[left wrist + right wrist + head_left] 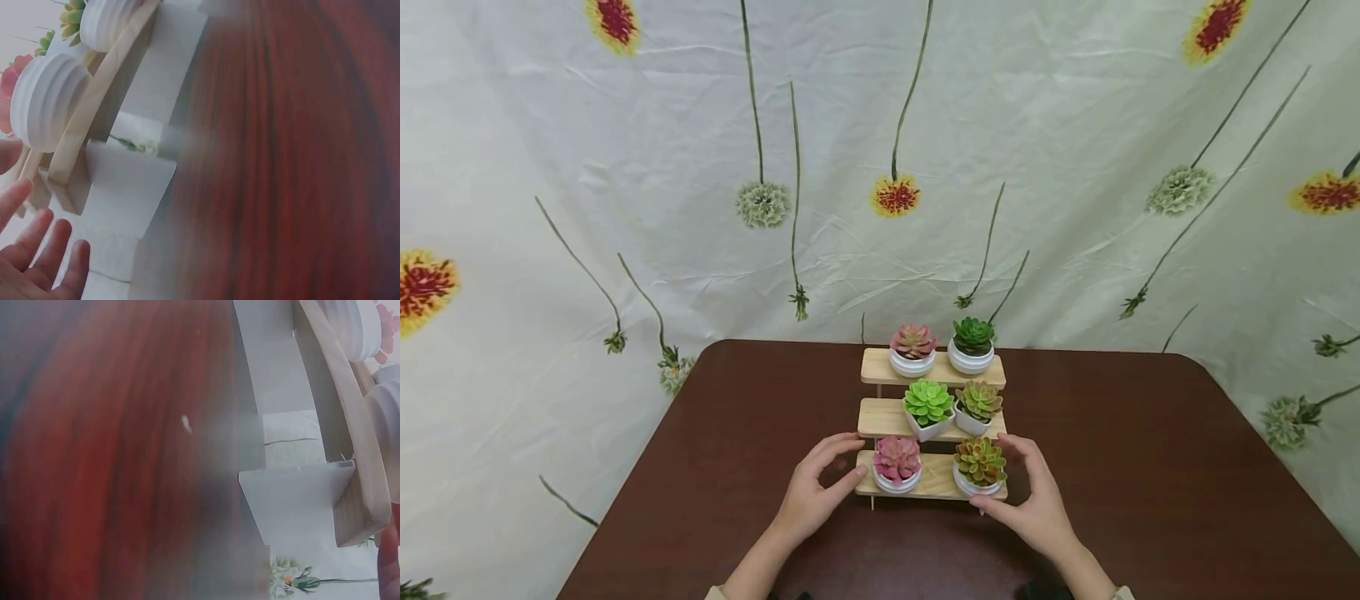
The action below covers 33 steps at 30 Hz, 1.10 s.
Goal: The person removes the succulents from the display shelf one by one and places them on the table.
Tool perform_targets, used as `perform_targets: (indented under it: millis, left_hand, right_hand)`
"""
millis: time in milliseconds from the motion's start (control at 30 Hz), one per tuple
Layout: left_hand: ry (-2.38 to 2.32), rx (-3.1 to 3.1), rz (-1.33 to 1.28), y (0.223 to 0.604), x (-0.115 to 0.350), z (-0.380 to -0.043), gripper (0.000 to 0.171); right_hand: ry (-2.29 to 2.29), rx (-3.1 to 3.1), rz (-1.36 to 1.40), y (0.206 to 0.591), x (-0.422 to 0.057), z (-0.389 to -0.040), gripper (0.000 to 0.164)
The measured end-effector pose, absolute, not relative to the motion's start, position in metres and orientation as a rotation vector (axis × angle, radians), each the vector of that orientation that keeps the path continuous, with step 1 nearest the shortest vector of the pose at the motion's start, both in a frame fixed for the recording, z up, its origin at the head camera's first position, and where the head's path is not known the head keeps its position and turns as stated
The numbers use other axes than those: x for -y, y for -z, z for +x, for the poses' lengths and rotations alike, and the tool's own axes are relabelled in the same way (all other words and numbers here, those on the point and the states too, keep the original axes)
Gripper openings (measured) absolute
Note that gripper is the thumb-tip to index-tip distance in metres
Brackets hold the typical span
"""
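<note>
A three-tier wooden stand holds potted succulents, two on each tier. My left hand is at its left end, thumb and forefinger spread apart, beside a pink succulent in a white pot on the lowest tier. In the left wrist view, the left fingers are apart and hold nothing. My right hand curves loosely around the right end. Its thumb tip lies at the front edge below an orange-green succulent in a round white pot. One right fingertip shows close to the stand's end.
On the middle tier are a bright green succulent and a reddish-green succulent. Up top sit a pink succulent and a dark green succulent. The stand is on a dark brown table, before a flower-printed cloth.
</note>
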<state>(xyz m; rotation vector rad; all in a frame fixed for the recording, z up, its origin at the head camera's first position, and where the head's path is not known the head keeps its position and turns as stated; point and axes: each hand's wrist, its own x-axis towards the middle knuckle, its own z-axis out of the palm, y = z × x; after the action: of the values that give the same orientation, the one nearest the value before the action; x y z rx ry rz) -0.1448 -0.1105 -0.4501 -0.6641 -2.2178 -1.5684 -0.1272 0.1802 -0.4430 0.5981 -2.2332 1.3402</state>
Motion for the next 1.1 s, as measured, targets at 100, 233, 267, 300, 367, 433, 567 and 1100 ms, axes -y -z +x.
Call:
perform_targets:
  millis: [100,233,267,300,367,433,567,1100]
  left_hand:
    - [1.679,2.242,-0.652,0.457,0.110,-0.145,0.029]
    - [1.759,2.273,-0.647,0.467,0.110,-0.145,0.029]
    - [1.772,2.282,-0.645,0.468,0.110,-0.145,0.029]
    - [1.798,2.291,-0.645,0.470,0.110,-0.146,0.030]
    - [1.872,2.304,-0.644,0.472,0.110,-0.146,0.031]
    - [1.941,2.314,-0.624,0.473,0.111,-0.146,0.031]
    - [2.015,2.316,-0.595,0.475,0.112,-0.146,0.032]
    - [1.930,2.283,-0.668,0.477,0.111,-0.149,0.031]
  right_hand:
    - [-1.364,2.246,0.562,0.446,-0.178,-0.127,0.081]
    - [-1.363,2.282,0.551,0.448,-0.177,-0.128,0.082]
    - [-1.360,2.289,0.553,0.448,-0.177,-0.128,0.082]
    - [-1.358,2.291,0.557,0.449,-0.177,-0.128,0.081]
    - [-1.347,2.288,0.564,0.449,-0.176,-0.128,0.079]
    - [-1.339,2.274,0.575,0.450,-0.175,-0.127,0.078]
    - [-1.321,2.252,0.582,0.450,-0.172,-0.126,0.075]
    - [-1.315,2.312,0.408,0.448,-0.162,-0.117,0.071]
